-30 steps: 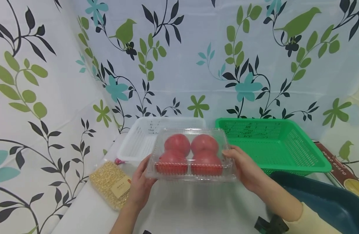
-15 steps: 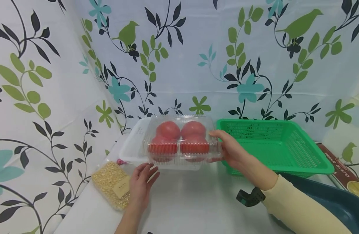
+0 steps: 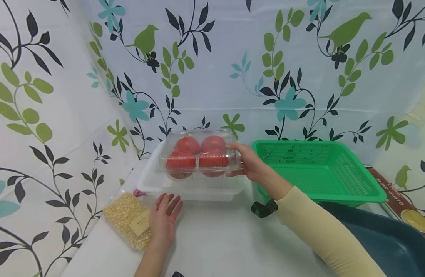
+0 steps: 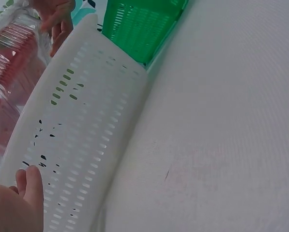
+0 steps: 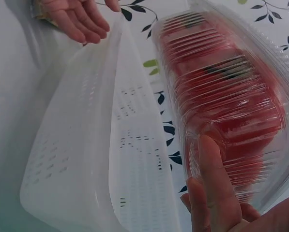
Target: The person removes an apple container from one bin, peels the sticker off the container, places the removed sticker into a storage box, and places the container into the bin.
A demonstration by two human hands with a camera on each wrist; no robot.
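Observation:
A clear plastic clamshell box (image 3: 197, 167) holds several red tomatoes (image 3: 213, 143). My right hand (image 3: 248, 163) grips it by its right end, with the thumb on top and fingers beneath, as the right wrist view (image 5: 217, 193) also shows. The box is above the white perforated basket (image 3: 205, 193). My left hand (image 3: 164, 219) is off the box, fingers spread and fairly straight, in front of the basket's near left side. In the left wrist view its fingertips (image 4: 34, 181) appear close to the basket's wall; whether they touch it I cannot tell.
A bag of yellow kernels (image 3: 127, 219) with a label lies left of my left hand. The green basket (image 3: 320, 181) stands right of the white one. A dark blue tray (image 3: 378, 234) and a brown printed box (image 3: 394, 192) sit farther right. Patterned cloth hangs behind.
My left hand has let go of the clamshell box and moved slightly down, its fingers spreading. My right hand has carried the box left and back, over the white basket.

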